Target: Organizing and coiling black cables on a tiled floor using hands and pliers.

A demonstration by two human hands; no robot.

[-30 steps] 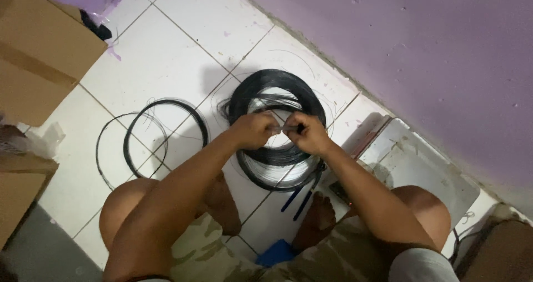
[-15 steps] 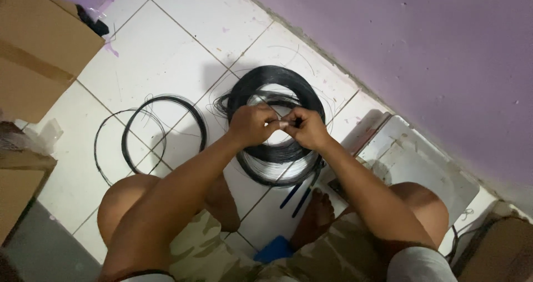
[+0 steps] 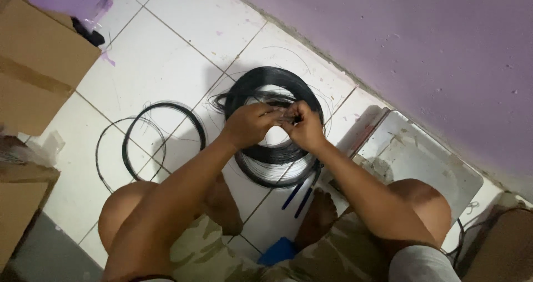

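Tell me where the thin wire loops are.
Head view: the thin wire loops lie on the white tiles, left of the thick black coil.

cardboard box point(image 3: 39, 65) cut off left, fingertips' grip hidden — blurred

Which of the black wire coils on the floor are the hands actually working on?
The thick black coil nearest the purple wall: both the left hand and right hand pinch strands over it. The two thinner loops lie untouched, further left.

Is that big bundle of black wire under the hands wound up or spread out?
Wound up. The thick black wire coil lies flat on the tiled floor as a ring, with only stray strands loose.
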